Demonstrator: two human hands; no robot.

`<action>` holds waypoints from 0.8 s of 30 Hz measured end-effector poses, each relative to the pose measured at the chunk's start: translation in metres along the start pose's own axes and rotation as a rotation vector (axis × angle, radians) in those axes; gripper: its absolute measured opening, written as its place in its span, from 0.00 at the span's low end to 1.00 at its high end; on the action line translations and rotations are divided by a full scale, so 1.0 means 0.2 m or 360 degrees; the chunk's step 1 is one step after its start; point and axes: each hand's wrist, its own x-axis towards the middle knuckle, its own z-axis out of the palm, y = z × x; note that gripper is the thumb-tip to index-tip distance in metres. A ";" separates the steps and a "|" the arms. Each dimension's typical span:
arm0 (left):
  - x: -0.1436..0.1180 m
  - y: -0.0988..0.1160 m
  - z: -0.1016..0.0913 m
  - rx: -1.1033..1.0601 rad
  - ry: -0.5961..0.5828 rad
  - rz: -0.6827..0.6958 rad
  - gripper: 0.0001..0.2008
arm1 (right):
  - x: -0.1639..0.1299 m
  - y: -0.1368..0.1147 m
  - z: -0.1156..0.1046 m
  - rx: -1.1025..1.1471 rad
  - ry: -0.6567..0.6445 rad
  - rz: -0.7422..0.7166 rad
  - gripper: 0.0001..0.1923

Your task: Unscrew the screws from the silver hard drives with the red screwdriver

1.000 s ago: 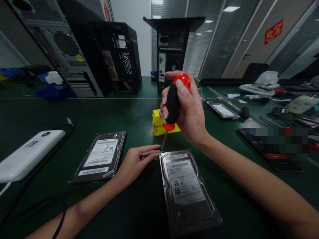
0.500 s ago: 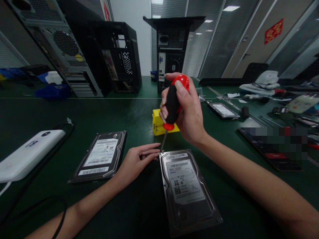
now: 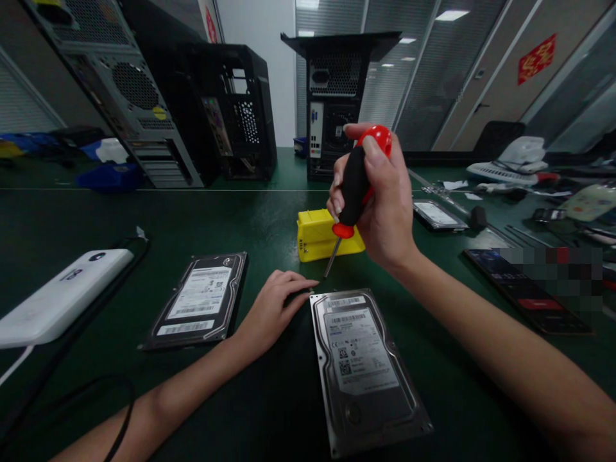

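Presently, in the head view, the right hand (image 3: pixel 385 205) has its grip clamped around the black-and-red handle of a screwdriver (image 3: pixel 359 183), thumb pressed on the rounded red cap. The slim metal shaft slants down and to the left, and its tip hangs just above the tabletop (image 3: pixel 269 218), near the far left corner of the near hard drive (image 3: pixel 363 366) but not touching it. The left hand (image 3: pixel 274 311) rests flat on the green mat with fingers loosely together, holding nothing; its fingertips (image 3: pixel 308 283) lie just beside that same corner.

The near hard drive lies flat, label up, a rectangular metal body with a raised rim, its near end close to the tabletop's front edge. A second hard drive (image 3: pixel 202 301) of like shape lies to the left, well apart, with bare mat between the two. A yellow plastic box (image 3: pixel 320 234) sits just behind the screwdriver tip. A smooth white device (image 3: pixel 58 295) with a cable lies at far left. Perforated black computer cases (image 3: pixel 337 96) stand along the far edge. Open mat remains ahead of the left hand.
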 end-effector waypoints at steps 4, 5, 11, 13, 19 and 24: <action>0.02 -0.02 0.02 0.0149 -0.0079 0.0187 0.15 | 0.02 -0.01 -0.05 -0.0102 0.0035 -0.0012 0.07; 0.02 -0.02 0.02 0.0141 -0.0098 0.0210 0.15 | 0.02 -0.01 -0.06 -0.0131 0.0068 -0.0001 0.07; 0.01 0.00 0.00 -0.0011 -0.0107 0.0143 0.13 | -0.03 -0.07 -0.22 -0.0324 0.0219 0.0129 0.07; 0.01 0.01 0.00 -0.0017 -0.0076 0.0087 0.10 | -0.05 -0.12 -0.29 -0.0339 0.0285 0.0166 0.09; 0.04 0.02 -0.02 -0.0072 -0.0033 -0.0055 0.09 | -0.18 -0.23 -0.50 -0.0238 0.0606 0.0514 0.09; 0.16 0.07 -0.10 0.0143 -0.0275 -0.0023 0.10 | -0.39 -0.25 -0.65 0.0191 0.0748 0.1119 0.11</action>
